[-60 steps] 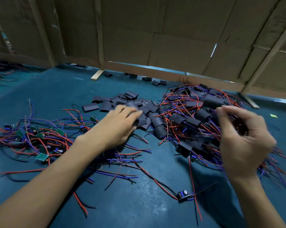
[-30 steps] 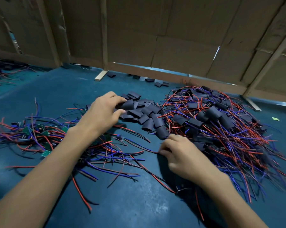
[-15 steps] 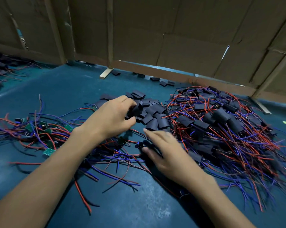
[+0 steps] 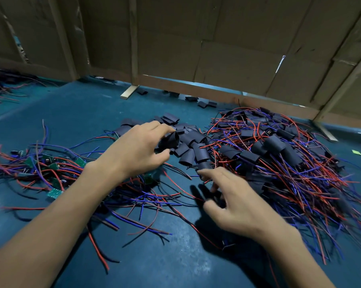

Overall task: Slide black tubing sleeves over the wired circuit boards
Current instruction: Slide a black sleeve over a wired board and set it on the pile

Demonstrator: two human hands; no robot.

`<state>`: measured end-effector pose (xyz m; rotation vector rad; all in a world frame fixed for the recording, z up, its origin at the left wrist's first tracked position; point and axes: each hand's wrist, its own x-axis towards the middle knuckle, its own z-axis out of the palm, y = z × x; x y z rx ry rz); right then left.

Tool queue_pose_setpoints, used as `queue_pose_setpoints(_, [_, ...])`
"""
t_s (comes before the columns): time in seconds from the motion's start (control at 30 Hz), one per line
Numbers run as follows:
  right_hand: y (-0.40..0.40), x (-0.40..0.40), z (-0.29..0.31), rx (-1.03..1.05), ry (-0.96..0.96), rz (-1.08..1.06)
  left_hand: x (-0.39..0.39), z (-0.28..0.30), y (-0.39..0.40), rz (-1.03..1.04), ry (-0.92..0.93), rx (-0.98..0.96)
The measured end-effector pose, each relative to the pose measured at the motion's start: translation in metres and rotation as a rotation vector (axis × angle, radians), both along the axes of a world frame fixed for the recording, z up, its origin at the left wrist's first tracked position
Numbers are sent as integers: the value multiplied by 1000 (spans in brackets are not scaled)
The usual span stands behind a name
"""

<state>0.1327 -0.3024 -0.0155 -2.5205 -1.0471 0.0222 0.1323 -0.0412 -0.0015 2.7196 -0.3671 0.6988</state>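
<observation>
The left hand [image 4: 138, 150] is pinching one black sleeve [image 4: 169, 140]; the right hand [image 4: 235, 202], fingers relaxed, is reaching toward loose wires. Sleeved boards [image 4: 279, 154] are piling right; bare boards [image 4: 50, 165] are waiting left on the counter [image 4: 71, 113].

Blue-green counter [image 4: 75, 113]. Far side: cardboard wall [image 4: 227, 42] braced by upright wooden strips [image 4: 132, 38], one ending in a pale wooden foot [image 4: 129, 91] resting on the counter. Far right: slanting wooden brace [image 4: 345, 84]. Right of the counter: small yellow-green paper scrap [image 4: 356, 152].
</observation>
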Motion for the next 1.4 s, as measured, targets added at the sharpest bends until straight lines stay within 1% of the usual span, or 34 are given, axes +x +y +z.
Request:
queue_pose_setpoints(0.07, [10, 0, -9, -48, -53, 37, -1, 0, -1, -3, 4, 28])
queue_pose_setpoints(0.2, [15, 3, -13, -68, -33, 11, -1, 1, 0, -3, 34, 84])
queue_pose_setpoints(0.27, [10, 1, -13, -43, -35, 29, 0, 1, 1, 2, 29, 91])
queue_pose_setpoints(0.43, [4, 1, -12, -20, -1, 44, 0, 1, 2, -3, 27, 88])
queue_pose_setpoints(0.6, [8, 2, -17, -36, -41, 49, 0, 2, 2, -86, 56, 10])
queue_pose_setpoints(0.67, [2, 3, -15, 75, -11, 15, -1, 2, 3, -117, 50, -12])
queue_pose_setpoints(0.73, [-7, 5, -12, 288, 59, -47, -3, 4, 3, -142, 42, -25])
queue_pose_setpoints(0.8, [-12, 6, -8, 539, 189, -89, -4, 6, 3, -174, 38, -26])
queue_pose_setpoints(0.83, [-13, 6, -6, 631, 214, -101, -5, 6, 3, -197, 40, -26])
queue_pose_setpoints(0.87, [-13, 5, -4, 686, 190, -101, -6, 7, 2, -227, 41, -28])
queue_pose_setpoints(0.97, [-10, 3, -1, 734, 78, -100, -8, 10, -2, -300, 14, -21])
queue_pose_setpoints(1.07, [-8, 1, 0, 778, 48, -98, -9, 10, -3, -310, -10, -16])
queue_pose_setpoints(1.23, [-8, 1, 1, 842, -97, -131, -9, 8, -2, -327, -8, -41])
queue_pose_setpoints(1.3, [-7, 1, 1, 845, -116, -132, -10, 8, -3, -336, -17, -38])
queue_pose_setpoints(1.4, [-8, 3, -2, 809, -83, -113, -10, 8, -5, -348, -32, -51])
